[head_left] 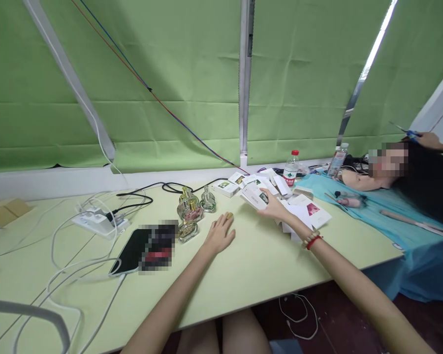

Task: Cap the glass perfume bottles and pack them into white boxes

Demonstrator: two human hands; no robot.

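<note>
My left hand (220, 234) lies on the pale yellow tabletop (243, 275), fingers stretched out and holding nothing. Just left of it stand several small glass perfume bottles (189, 212) with gold and silver caps; one clear bottle (208, 200) is slightly apart. My right hand (273, 205) grips a white perfume box (256, 195) with a small picture on its side, tilted above the table. Behind and beside that hand is a loose pile of white cartons (227, 187), some overlapping. A white flat carton with a pink picture (319, 211) lies right of my wrist.
A phone or tablet (136, 248), white cables and a power strip (99, 221) occupy the left. A red-capped water bottle (291, 169) stands behind the cartons. At right, a blue cloth (376, 216) bears a dark-haired head; another person's hand (428, 140) holds scissors.
</note>
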